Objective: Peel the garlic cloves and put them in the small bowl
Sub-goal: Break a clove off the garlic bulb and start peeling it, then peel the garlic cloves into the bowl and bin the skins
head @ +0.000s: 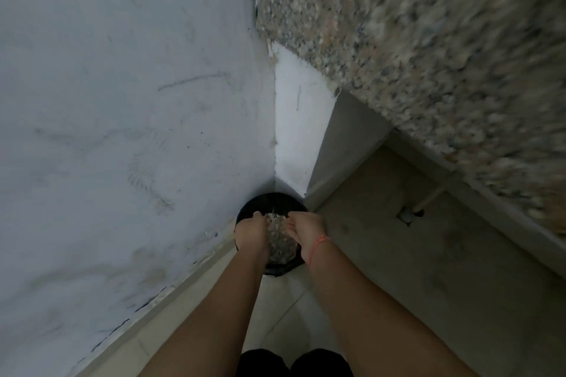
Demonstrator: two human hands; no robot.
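Down in the corner where 2 white plastered walls (122,101) meet stands a round black bin (272,197), its rim smooth and dark. Inside it lies a heap of pale, flaky scraps (280,242), thin and papery in look, though the blur hides what they are. The wall on the left is rough, marked with scuffs and faint grey streaks, and a pale skirting strip (171,294) runs along its foot. The floor (398,254) is laid with smooth beige tiles. To the upper right juts the speckled stone top of the bench (413,40), a mottled brown, grey and cream, heavily smeared by motion.

Both forearms reach forward over the bin. The left hand (251,231) hangs above the bin's left side, knuckles up, its fingers curled downward near the rim. The right hand (306,229) is just beside the heap on the right, fingers curled in toward it. Whether either hand holds or touches anything I cannot tell, since the fingertips are hidden. A thin red thread bracelet (320,240) circles the right wrist. Where the garlic cloves are I cannot tell.
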